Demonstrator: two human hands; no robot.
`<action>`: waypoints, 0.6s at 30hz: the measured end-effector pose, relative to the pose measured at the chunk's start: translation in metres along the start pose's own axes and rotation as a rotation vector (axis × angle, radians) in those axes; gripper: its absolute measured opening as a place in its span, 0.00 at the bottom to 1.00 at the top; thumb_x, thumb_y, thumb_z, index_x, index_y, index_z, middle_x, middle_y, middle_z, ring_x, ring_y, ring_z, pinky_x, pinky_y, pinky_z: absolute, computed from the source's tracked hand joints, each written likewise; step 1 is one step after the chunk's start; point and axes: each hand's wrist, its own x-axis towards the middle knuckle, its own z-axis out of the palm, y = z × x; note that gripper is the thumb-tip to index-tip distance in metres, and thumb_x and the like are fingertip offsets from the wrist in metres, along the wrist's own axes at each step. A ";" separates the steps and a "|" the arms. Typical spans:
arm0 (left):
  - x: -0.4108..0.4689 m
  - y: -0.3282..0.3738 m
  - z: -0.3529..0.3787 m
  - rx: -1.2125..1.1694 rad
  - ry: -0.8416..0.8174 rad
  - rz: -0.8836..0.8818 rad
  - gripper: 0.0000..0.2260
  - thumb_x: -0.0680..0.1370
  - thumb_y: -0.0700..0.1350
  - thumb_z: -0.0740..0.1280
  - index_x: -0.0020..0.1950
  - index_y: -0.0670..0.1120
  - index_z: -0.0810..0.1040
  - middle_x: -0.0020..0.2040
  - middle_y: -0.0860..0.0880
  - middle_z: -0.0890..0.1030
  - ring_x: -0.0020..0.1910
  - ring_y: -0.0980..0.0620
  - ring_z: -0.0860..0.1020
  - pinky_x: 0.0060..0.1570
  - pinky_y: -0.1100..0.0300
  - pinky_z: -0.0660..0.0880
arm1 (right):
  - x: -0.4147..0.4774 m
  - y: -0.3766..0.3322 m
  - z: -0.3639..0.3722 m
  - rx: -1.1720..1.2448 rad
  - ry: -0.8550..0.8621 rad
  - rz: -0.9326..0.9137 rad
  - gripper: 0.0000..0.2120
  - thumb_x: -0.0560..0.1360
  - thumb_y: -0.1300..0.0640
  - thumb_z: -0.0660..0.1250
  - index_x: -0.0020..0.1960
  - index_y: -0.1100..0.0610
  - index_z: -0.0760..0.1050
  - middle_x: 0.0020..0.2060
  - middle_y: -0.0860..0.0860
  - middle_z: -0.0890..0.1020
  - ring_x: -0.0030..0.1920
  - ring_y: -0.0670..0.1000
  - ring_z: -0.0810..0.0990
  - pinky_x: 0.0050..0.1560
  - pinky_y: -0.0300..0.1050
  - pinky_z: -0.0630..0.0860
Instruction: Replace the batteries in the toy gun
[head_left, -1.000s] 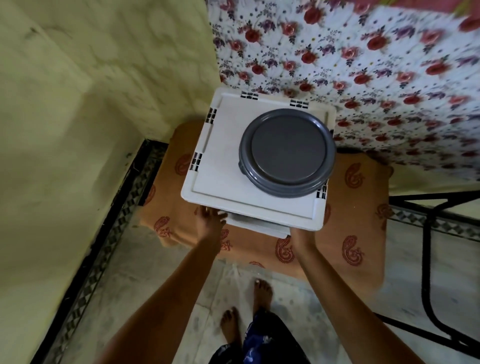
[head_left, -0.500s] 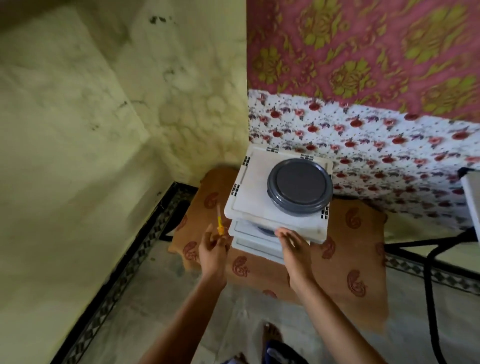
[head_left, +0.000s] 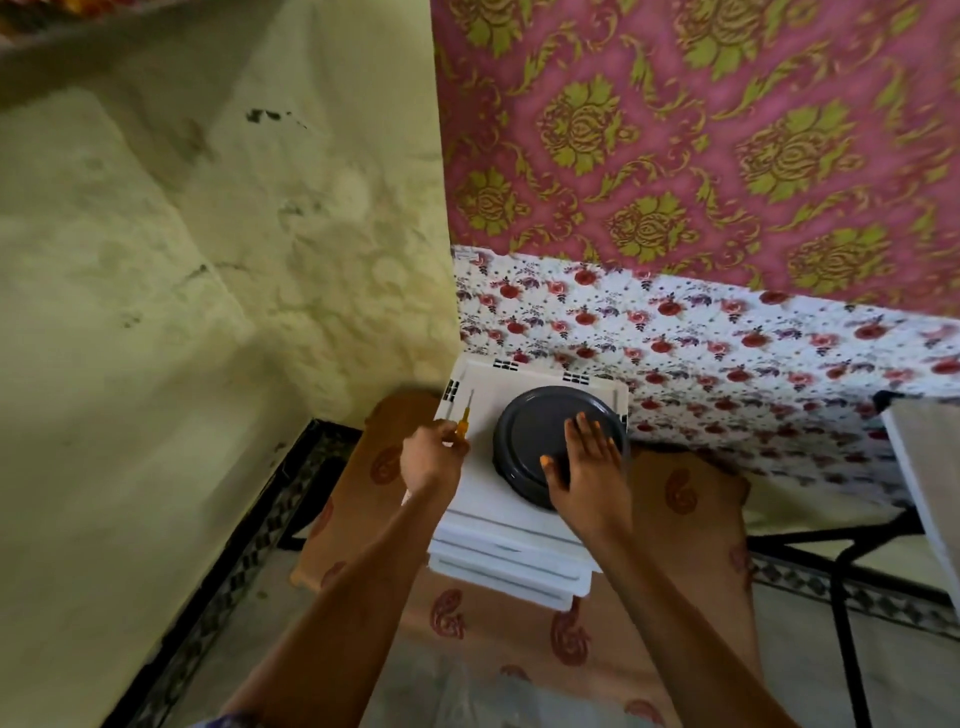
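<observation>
My left hand (head_left: 432, 460) grips a small screwdriver (head_left: 464, 419) with a yellow handle, its metal tip pointing up over the white plastic drawer unit (head_left: 483, 483). My right hand (head_left: 584, 462) rests flat, fingers spread, on the round dark grey lid (head_left: 530, 436) that sits on top of the unit. The drawers below look pushed in. No toy gun and no batteries are in view.
The drawer unit stands on an orange patterned cloth (head_left: 363, 519) in a corner, against a yellow-green wall (head_left: 208, 260) and a floral sheet (head_left: 727, 353). A black metal frame (head_left: 841, 571) and a white edge (head_left: 924, 467) are at the right.
My left hand came away from the drawer front holding the screwdriver and rose beside the unit's top. My right hand moved from the drawer up onto the grey lid. The camera tilted up.
</observation>
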 end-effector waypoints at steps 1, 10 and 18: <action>0.004 0.001 0.004 0.040 -0.002 0.021 0.09 0.76 0.42 0.69 0.55 0.46 0.83 0.50 0.43 0.84 0.50 0.44 0.81 0.44 0.59 0.73 | 0.000 0.001 0.004 -0.004 0.008 -0.003 0.34 0.76 0.40 0.43 0.76 0.58 0.52 0.76 0.54 0.53 0.76 0.52 0.50 0.74 0.45 0.43; 0.007 -0.016 0.018 0.146 0.000 0.125 0.10 0.76 0.42 0.67 0.56 0.45 0.81 0.49 0.44 0.84 0.47 0.44 0.81 0.42 0.59 0.74 | -0.003 0.001 0.017 -0.018 0.131 0.023 0.32 0.75 0.42 0.48 0.70 0.62 0.67 0.69 0.58 0.69 0.70 0.58 0.67 0.70 0.51 0.56; 0.002 -0.016 0.008 0.099 -0.029 0.131 0.15 0.76 0.45 0.68 0.62 0.43 0.78 0.56 0.45 0.82 0.50 0.45 0.81 0.49 0.55 0.78 | -0.002 -0.001 0.004 0.095 0.062 0.009 0.33 0.76 0.41 0.47 0.75 0.60 0.57 0.74 0.56 0.60 0.75 0.54 0.57 0.73 0.45 0.48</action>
